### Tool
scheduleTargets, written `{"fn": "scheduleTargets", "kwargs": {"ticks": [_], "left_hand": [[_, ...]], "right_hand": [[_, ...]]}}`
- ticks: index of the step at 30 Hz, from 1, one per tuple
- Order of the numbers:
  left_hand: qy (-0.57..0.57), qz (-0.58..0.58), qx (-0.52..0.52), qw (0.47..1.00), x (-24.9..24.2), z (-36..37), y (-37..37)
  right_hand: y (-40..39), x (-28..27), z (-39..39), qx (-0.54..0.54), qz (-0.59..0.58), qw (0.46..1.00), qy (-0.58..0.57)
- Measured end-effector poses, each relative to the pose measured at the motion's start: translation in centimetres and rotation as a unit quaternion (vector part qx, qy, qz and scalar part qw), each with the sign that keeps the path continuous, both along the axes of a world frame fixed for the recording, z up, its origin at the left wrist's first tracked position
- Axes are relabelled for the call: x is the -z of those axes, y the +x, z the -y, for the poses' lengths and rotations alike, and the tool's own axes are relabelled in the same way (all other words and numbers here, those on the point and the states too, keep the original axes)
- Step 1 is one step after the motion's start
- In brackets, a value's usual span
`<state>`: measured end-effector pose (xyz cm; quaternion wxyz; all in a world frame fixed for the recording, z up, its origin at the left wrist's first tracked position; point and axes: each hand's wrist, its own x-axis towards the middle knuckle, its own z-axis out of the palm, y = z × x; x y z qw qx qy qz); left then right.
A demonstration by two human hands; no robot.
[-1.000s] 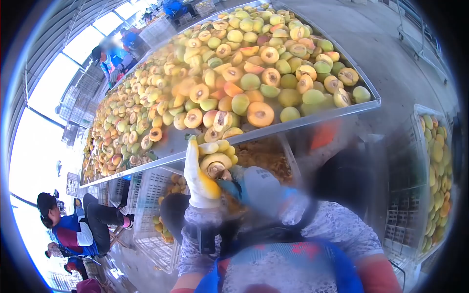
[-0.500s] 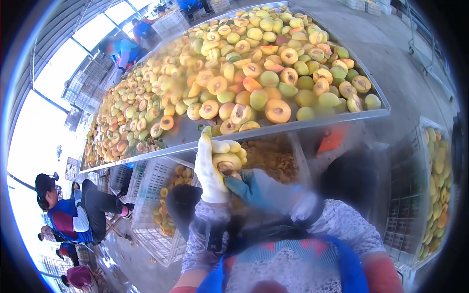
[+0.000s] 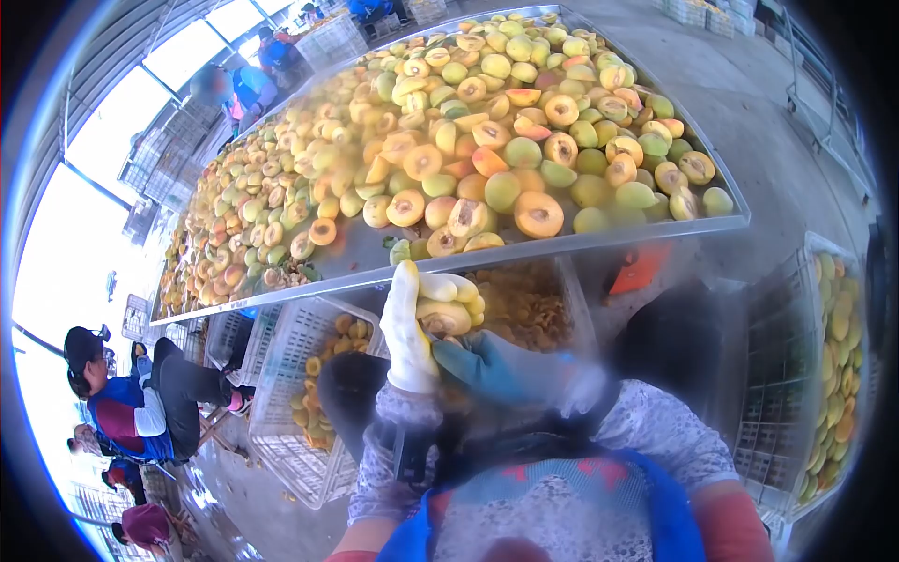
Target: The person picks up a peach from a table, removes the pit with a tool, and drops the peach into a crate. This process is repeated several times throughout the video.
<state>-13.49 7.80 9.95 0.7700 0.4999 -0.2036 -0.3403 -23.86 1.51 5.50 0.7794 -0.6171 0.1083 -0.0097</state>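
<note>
My left hand (image 3: 409, 330), in a white glove stained yellow, is closed around a halved peach (image 3: 446, 317) just below the front rim of the metal table (image 3: 562, 245). My right hand (image 3: 510, 371), in a blue glove, presses its fingertips against the cut face of that peach. Whether it holds a tool is hidden. Above both hands the table carries a large heap of peach halves and whole peaches (image 3: 468, 140).
A white crate (image 3: 290, 412) with some peaches stands on the floor at the left. A tray of scraps (image 3: 524, 300) lies under the table. Another crate of peaches (image 3: 833, 356) is at the right. Seated people (image 3: 131, 412) work at the left and far end.
Both hands stayed on the peach half and shifted slightly right and up in view. The view tilted, bringing the table's front rim lower.
</note>
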Motion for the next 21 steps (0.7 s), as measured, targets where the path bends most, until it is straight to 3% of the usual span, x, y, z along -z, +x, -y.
{"fn": "scheduleTargets", "kwargs": {"ticks": [4,6,8,9,11,13,15,17,18,21], "left_hand": [[-0.052,-0.061,0.026,0.996,0.0,0.1,0.7],[-0.066,-0.102,0.029,0.992,0.3,0.0,1.1],[-0.062,-0.150,0.025,0.986,0.8,-0.1,1.9],[-0.149,-0.283,0.065,0.945,2.1,-0.5,4.0],[-0.242,-0.211,0.008,0.947,2.1,-2.2,8.0],[-0.236,-0.121,-0.098,0.959,-0.4,-5.3,11.2],[-0.099,-0.009,-0.275,0.956,-4.1,-8.3,11.1],[0.103,0.232,-0.350,0.902,-2.9,-12.7,15.8],[0.159,0.217,-0.379,0.885,-3.1,-13.6,15.8],[0.179,0.357,-0.406,0.822,-2.8,-13.3,16.2]], "right_hand": [[-0.4,-0.3,0.6,-0.041,-0.045,0.997,0.047],[-0.2,0.5,0.7,-0.028,-0.007,0.999,-0.027],[-0.2,0.9,0.8,0.008,0.059,0.982,-0.181],[-0.7,0.8,0.6,0.004,0.040,0.968,-0.247],[-2.0,0.0,0.9,0.001,0.004,0.926,-0.378],[-2.7,0.3,2.1,-0.004,-0.052,0.900,-0.434],[-2.5,2.8,3.6,0.037,-0.067,0.890,-0.450],[-1.2,5.0,4.4,0.108,-0.072,0.892,-0.434],[-0.6,6.3,4.7,0.143,-0.077,0.891,-0.424],[1.0,7.3,4.1,0.246,-0.015,0.844,-0.476]]}}
